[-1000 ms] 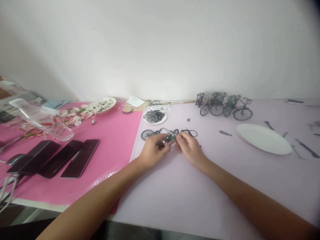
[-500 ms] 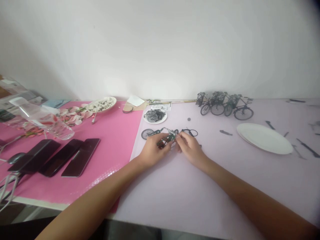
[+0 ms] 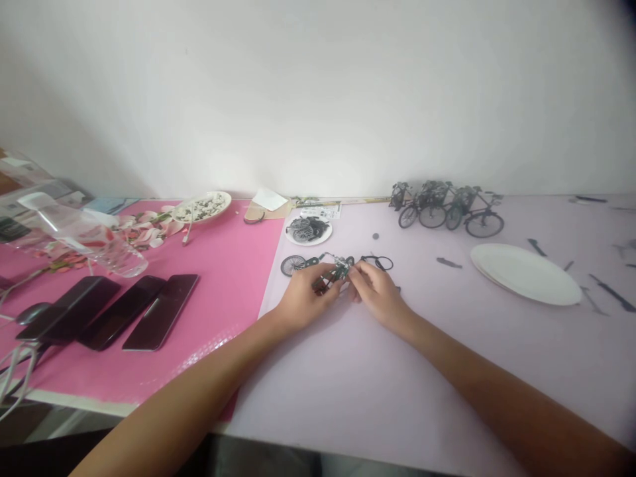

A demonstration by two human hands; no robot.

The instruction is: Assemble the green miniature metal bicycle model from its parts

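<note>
A miniature bicycle (image 3: 339,270) with a dark green frame lies tilted between my hands over the pale table covering. My left hand (image 3: 304,297) is closed around its middle, and one spoked wheel sticks out to the left beyond my fingers. At the bicycle's right end, my right hand (image 3: 380,295) is closed in a pinch against it. What sits between those right fingertips is too small to make out. Just behind my right hand lies a thin black ring-shaped part (image 3: 382,263). A small dish (image 3: 328,236) with spoked wheels and black parts stands behind the bicycle.
Several finished miniature bicycles (image 3: 477,215) stand near the wall. At right are an oval white plate (image 3: 527,273) and scattered dark parts (image 3: 448,263). On the pink mat (image 3: 218,291) lie phones (image 3: 161,311), a plastic bottle (image 3: 84,232) and a plate of small pieces (image 3: 226,204).
</note>
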